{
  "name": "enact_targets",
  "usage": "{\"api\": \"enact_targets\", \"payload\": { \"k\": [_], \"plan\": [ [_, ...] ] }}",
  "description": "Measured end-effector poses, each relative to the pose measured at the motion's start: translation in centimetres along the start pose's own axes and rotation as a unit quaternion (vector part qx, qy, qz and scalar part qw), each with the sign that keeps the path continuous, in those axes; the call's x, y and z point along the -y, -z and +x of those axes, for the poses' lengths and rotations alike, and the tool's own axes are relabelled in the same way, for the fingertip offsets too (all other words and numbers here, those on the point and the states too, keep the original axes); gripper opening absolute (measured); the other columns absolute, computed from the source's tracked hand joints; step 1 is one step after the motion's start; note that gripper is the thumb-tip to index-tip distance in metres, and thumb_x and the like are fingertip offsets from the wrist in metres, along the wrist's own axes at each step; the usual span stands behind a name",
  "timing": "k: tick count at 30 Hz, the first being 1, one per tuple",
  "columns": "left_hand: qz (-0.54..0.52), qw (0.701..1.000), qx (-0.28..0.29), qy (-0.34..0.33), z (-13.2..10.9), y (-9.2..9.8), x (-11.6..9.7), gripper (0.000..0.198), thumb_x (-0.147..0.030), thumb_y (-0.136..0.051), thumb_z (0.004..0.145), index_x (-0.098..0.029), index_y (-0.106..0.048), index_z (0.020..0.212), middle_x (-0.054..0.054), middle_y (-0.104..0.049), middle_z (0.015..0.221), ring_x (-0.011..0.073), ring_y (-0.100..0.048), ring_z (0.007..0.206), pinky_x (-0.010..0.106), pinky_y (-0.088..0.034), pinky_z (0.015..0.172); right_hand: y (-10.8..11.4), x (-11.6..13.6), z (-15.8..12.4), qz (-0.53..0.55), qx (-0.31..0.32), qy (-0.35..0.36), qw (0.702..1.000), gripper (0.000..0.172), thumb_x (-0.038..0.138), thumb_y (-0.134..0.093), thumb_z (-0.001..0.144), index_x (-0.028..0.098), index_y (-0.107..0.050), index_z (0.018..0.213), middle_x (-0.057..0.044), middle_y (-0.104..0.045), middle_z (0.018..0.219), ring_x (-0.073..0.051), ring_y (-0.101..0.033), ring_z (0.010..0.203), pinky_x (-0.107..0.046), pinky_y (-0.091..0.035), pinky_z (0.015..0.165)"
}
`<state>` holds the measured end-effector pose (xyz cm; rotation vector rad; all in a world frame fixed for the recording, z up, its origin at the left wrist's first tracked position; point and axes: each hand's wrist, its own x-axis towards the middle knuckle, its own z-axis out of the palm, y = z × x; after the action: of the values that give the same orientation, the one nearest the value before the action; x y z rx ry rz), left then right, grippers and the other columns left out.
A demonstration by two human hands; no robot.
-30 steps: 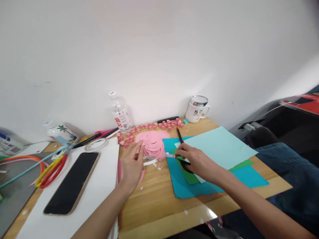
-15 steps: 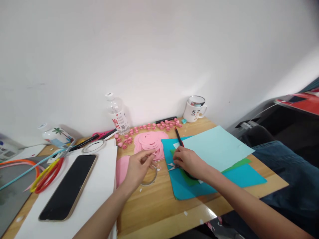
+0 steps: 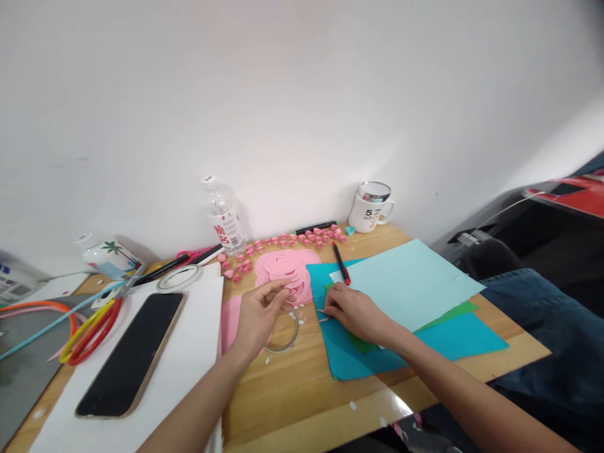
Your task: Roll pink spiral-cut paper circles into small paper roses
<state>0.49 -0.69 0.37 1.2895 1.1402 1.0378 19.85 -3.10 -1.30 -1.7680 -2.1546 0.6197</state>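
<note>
My left hand [image 3: 262, 314] is closed, thumb and fingertips together, over the near edge of the pink paper spirals [image 3: 283, 267]; whatever it pinches is too small to name. A roll of tape [image 3: 295, 330] lies beneath and beside it. My right hand [image 3: 356, 309] rests over the blue sheets [image 3: 349, 365], its fingers curled at small scissors [image 3: 323, 316], whose tips poke out to the left; the handles are hidden. A black and red pen [image 3: 340, 263] lies just beyond this hand, beside the pale blue sheet [image 3: 410, 283].
Small pink rolled pieces [image 3: 283, 240] lie near the wall, between a plastic bottle [image 3: 226, 220] and a white mug [image 3: 370, 214]. At left, a phone [image 3: 132, 355] and red-yellow scissors [image 3: 94, 330] lie on white paper [image 3: 189, 377]. A white bottle [image 3: 106, 255] stands behind.
My right hand has shifted slightly and its fingers have curled, uncovering more of the pen; less of the small scissors shows. My left hand has barely moved.
</note>
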Motion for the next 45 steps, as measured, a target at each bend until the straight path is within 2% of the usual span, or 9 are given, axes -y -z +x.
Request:
{"api": "enact_targets", "payload": {
  "k": [5, 11, 15, 20, 29, 32, 37, 40, 45],
  "plan": [
    [0.026, 0.999, -0.003, -0.022, -0.1, 0.0, 0.0, 0.024, -0.028, -0.063, 0.068, -0.015, -0.066, 0.087, 0.006, -0.070, 0.079, 0.0159, -0.065, 0.062, 0.026, -0.051, 0.061, 1.2, -0.2, 0.0, 0.176, 0.005, 0.024, 0.984, 0.021, 0.028, -0.044, 0.082, 0.015, -0.051, 0.067, 0.000, -0.050, 0.068, -0.012, -0.048, 0.062, -0.023, -0.037, 0.057],
    [0.031, 0.999, 0.007, -0.032, -0.2, -0.1, 0.0, 0.022, -0.027, -0.063, 0.067, -0.016, -0.068, 0.086, 0.005, -0.070, 0.085, 0.0182, -0.065, 0.073, 0.027, -0.051, 0.067, 3.0, 3.8, 0.4, 0.379, -0.007, 0.060, 0.923, 0.029, 0.041, -0.045, 0.080, 0.016, -0.048, 0.066, 0.003, -0.045, 0.062, -0.010, -0.044, 0.060, -0.021, -0.035, 0.056],
    [-0.006, 1.000, 0.022, -0.018, -0.2, -0.1, -0.1, 0.024, -0.028, -0.064, 0.067, -0.016, -0.067, 0.087, 0.006, -0.070, 0.084, 0.0191, -0.065, 0.072, 0.030, -0.051, 0.070, 2.5, 5.2, 1.1, 0.364, -0.031, 0.085, 0.927, 0.023, 0.031, -0.048, 0.079, 0.016, -0.054, 0.063, 0.000, -0.054, 0.066, -0.014, -0.051, 0.073, -0.024, -0.039, 0.066],
    [-0.067, 0.997, 0.036, 0.005, -0.1, 0.0, -0.1, 0.029, -0.029, -0.066, 0.066, -0.013, -0.066, 0.090, 0.008, -0.070, 0.086, 0.0203, -0.065, 0.073, 0.033, -0.051, 0.073, 1.8, 4.8, 1.6, 0.332, -0.053, 0.082, 0.938, 0.017, 0.024, -0.051, 0.076, 0.016, -0.056, 0.062, -0.003, -0.060, 0.077, -0.016, -0.053, 0.082, -0.026, -0.043, 0.069],
    [-0.134, 0.990, 0.049, 0.022, -0.2, -0.1, 0.1, 0.030, -0.027, -0.068, 0.065, -0.012, -0.065, 0.091, 0.010, -0.069, 0.088, 0.0218, -0.065, 0.077, 0.037, -0.051, 0.077, 1.6, 5.1, 1.6, 0.315, -0.088, 0.067, 0.943, 0.014, 0.020, -0.051, 0.076, 0.016, -0.057, 0.064, -0.004, -0.058, 0.079, -0.014, -0.054, 0.077, -0.025, -0.046, 0.063],
    [-0.131, 0.990, 0.047, 0.018, -0.3, -0.2, 0.1, 0.028, -0.026, -0.067, 0.065, -0.012, -0.066, 0.089, 0.010, -0.069, 0.087, 0.0221, -0.065, 0.078, 0.037, -0.050, 0.077, 1.0, 5.3, 1.7, 0.293, -0.123, 0.073, 0.945, 0.012, 0.018, -0.052, 0.075, 0.016, -0.055, 0.063, -0.004, -0.056, 0.077, -0.014, -0.054, 0.075, -0.025, -0.048, 0.062],
    [-0.080, 0.997, 0.005, -0.003, -0.4, -0.2, 0.1, 0.027, -0.028, -0.066, 0.065, -0.013, -0.066, 0.088, 0.007, -0.070, 0.083, 0.0210, -0.065, 0.076, 0.034, -0.051, 0.075, 0.0, 5.7, 1.8, 0.247, -0.195, 0.075, 0.946, 0.008, 0.016, -0.053, 0.073, 0.016, -0.053, 0.065, -0.003, -0.054, 0.074, -0.013, -0.053, 0.068, -0.027, -0.049, 0.061],
    [-0.011, 0.998, -0.044, -0.040, -0.5, -0.1, -0.1, 0.026, -0.029, -0.065, 0.066, -0.015, -0.067, 0.088, 0.005, -0.070, 0.082, 0.0200, -0.065, 0.076, 0.031, -0.051, 0.073, -0.2, 5.9, 2.1, 0.329, -0.184, 0.041, 0.925, 0.005, 0.020, -0.056, 0.073, 0.017, -0.053, 0.073, -0.002, -0.054, 0.074, -0.013, -0.055, 0.068, -0.028, -0.049, 0.061],
    [0.067, 0.988, -0.103, -0.092, -0.7, -0.1, -0.4, 0.017, -0.025, -0.063, 0.068, -0.019, -0.068, 0.083, 0.002, -0.070, 0.085, 0.0172, -0.063, 0.078, 0.025, -0.049, 0.072, -0.2, 5.4, 2.8, 0.529, -0.084, -0.013, 0.844, 0.032, 0.027, -0.065, 0.064, 0.016, -0.048, 0.089, 0.000, -0.055, 0.073, -0.013, -0.058, 0.063, -0.029, -0.052, 0.060]
  ]
}}
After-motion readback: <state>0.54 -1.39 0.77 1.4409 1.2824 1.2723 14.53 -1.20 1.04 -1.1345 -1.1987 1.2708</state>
